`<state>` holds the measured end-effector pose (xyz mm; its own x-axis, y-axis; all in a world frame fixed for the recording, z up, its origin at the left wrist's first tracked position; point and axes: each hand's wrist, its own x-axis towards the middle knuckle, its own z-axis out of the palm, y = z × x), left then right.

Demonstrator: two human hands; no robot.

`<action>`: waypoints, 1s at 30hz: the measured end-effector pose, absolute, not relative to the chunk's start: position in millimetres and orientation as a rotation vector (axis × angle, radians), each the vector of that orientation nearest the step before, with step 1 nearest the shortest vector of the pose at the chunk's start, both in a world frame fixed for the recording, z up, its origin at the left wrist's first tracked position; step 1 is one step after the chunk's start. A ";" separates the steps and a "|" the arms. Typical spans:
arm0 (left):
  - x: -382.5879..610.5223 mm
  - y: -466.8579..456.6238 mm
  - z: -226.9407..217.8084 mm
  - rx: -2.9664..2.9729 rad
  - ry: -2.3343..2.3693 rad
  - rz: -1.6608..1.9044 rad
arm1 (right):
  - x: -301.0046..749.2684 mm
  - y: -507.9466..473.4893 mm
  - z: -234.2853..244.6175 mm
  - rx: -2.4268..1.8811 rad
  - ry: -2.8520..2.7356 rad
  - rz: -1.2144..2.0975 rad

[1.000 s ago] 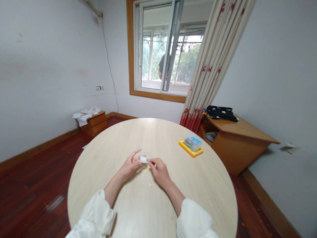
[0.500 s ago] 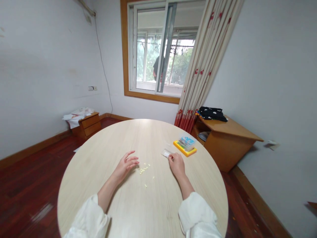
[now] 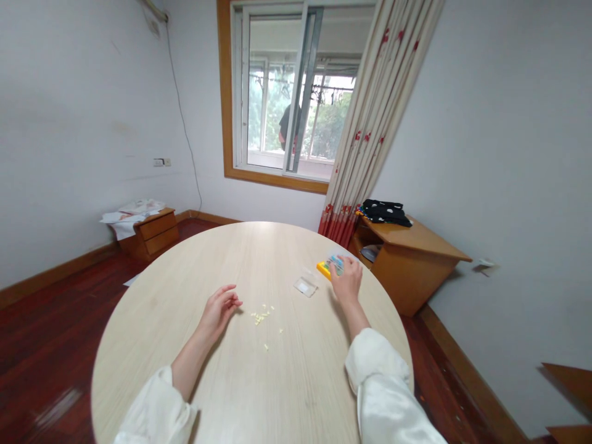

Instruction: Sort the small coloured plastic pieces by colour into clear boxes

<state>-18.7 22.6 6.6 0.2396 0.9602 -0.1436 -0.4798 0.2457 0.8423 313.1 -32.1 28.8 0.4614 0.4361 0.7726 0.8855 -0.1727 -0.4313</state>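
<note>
- The person's left hand (image 3: 219, 313) is over the left part of the round table (image 3: 287, 388); its fingers are loosely bent, a little apart from each other, and no thing is seen between them.
- Just to the right of this hand, small pale yellow pieces (image 3: 259, 318) lie scattered on the table top; most of them make one loose group, and two lie nearer to the person.
- The right hand (image 3: 348, 279) reaches farther and covers part of the clear boxes (image 3: 336, 263), which are in the yellow tray (image 3: 322, 269) at the far right of the table.
- The thumb and the fingers of the right hand are spread around these boxes; one cannot tell whether they grip firmly or only touch.
- A small clear case (image 3: 306, 287) lies on the table, between the pale pieces and the yellow tray, apart from both hands.
- Behind the table, at the right, a wooden desk (image 3: 402, 265) carries a folded black cloth (image 3: 386, 212) with white spots.
</note>
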 end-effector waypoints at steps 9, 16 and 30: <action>-19.7 24.3 6.9 0.747 0.750 1.113 | 369.7 1.1 58.0 -2.224 -1.101 -0.355; -18.4 19.8 11.0 0.739 0.733 1.121 | 343.6 -11.0 72.7 -2.280 -1.111 -0.439; -1.3 0.3 2.1 0.950 0.429 0.866 | 127.2 -46.6 5.7 -1.459 -1.790 0.045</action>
<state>-1.3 0.3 2.1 0.6001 0.7987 0.0428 -0.4499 0.2928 0.8438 127.2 -46.6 5.7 -0.0060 0.8339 0.5520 0.8048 0.3317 -0.4922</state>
